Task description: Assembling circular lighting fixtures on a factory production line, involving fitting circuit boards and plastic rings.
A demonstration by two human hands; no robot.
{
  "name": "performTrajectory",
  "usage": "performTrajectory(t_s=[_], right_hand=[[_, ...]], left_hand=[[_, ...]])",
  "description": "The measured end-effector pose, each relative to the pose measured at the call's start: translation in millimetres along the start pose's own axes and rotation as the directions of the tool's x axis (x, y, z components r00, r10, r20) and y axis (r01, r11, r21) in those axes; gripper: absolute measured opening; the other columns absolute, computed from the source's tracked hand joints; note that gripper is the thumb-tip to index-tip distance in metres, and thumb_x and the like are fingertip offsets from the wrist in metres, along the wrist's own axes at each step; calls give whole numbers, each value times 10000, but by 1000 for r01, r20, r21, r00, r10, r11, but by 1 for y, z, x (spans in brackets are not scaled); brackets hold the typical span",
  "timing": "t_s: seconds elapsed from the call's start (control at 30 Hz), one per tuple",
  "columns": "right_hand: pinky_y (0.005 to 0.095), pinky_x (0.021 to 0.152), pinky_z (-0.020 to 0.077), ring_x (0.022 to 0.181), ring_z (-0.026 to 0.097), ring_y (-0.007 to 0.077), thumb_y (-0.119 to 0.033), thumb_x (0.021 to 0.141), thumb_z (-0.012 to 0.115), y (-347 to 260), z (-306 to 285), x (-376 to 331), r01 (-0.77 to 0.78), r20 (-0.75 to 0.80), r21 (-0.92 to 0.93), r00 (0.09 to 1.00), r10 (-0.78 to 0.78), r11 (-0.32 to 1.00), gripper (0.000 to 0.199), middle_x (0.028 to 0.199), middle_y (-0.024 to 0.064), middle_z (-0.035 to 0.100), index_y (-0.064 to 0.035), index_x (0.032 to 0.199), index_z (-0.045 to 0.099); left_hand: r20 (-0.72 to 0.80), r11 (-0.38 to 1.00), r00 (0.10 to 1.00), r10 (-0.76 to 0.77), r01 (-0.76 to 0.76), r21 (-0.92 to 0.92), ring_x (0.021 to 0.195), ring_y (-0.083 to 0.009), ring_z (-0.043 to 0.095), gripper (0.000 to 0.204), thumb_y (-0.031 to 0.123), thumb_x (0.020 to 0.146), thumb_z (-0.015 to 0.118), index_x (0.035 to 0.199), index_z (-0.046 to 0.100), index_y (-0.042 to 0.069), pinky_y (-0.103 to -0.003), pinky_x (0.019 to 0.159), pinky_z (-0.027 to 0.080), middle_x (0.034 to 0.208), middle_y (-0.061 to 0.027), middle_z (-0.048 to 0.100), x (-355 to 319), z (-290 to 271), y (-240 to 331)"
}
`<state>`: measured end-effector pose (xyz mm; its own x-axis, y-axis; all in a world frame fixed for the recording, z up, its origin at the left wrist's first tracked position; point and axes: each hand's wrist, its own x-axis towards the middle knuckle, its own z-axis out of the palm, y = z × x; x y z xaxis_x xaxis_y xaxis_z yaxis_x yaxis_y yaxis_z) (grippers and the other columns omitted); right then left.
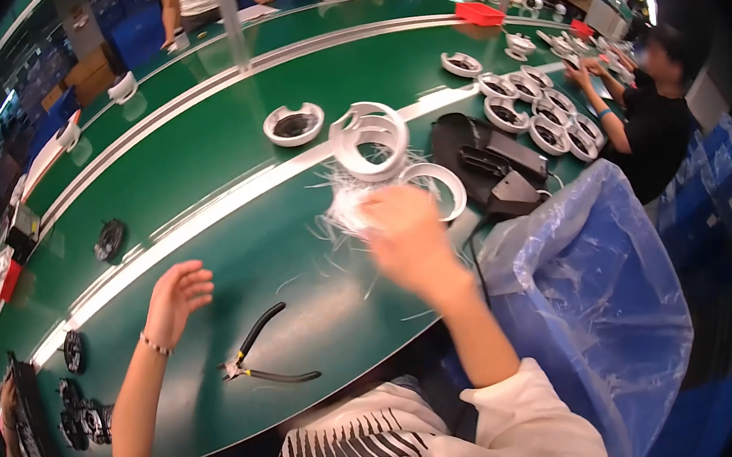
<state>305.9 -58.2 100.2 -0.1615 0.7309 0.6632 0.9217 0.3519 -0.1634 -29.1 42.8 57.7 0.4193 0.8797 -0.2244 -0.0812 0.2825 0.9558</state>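
Holding the blurred bare right hand [400,229] at a tangled pile of thin white plastic strips [348,206] beside stacked white plastic rings [399,145]; cannot tell whether grasping any. Poised with the bare left hand [178,292] empty, loosely open, above the glossy green tabletop [291,261] near spread black-and-yellow-handled metal pliers [235,366].

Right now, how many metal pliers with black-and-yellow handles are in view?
1. The pliers lie spread open on the glossy green tabletop, right of the bare left hand. Others could be hidden beneath the thin white scraps.
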Motion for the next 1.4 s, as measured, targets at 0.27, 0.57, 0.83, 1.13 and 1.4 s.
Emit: performTrajectory(t_s=[0.27,0.57,0.83,1.13,1.4], right_hand=[[392,738,394,859,530,265,-114,554,643,77,40,-63,-356,153,-407,881,447,841,156,859,90,585,-39,687,612],[373,723,397,762,525,311,-42,631,636,84,32,-67,-460,-83,-171,888,452,871,144,778,126,577,-5,751,566],[373,741,434,775,555,307,17,685,611,32,29,-24,-274,-194,-116,949,249,955,157,817,122,597,16,838,573],[279,509,393,565,533,168,-53,638,586,-66,107,8,275,123,423,927,-355,864,126,793,53,594,-36,761,560],[405,639,436,688,560,274,-90,652,579,-78,153,16,180,466,523,758,-456,833,144,775,90,583,-29,782,568]], left_hand=[[-276,961,930,242,-191,201,848,-142,562,284,256,862,466,1042,510,40,-282,730,453,969,-81,587,47,-85,25],[-610,831,642,465,-77,552,813,-128,569,232,212,826,498,929,574,18,-249,670,450,913,-85,613,88,-193,33],[-640,387,504,580,521,761,1057,-304,475,474,283,751,548,1146,455,37,-389,885,379,1114,-168,517,140,-235,22],[-650,417,676,348,509,753,1033,-269,516,562,231,615,644,1135,518,58,-316,905,396,1116,-155,533,167,-230,35],[-754,982,635,171,-44,185,630,-149,566,248,97,642,592,873,591,8,-261,529,447,737,-72,597,136,-191,3]])
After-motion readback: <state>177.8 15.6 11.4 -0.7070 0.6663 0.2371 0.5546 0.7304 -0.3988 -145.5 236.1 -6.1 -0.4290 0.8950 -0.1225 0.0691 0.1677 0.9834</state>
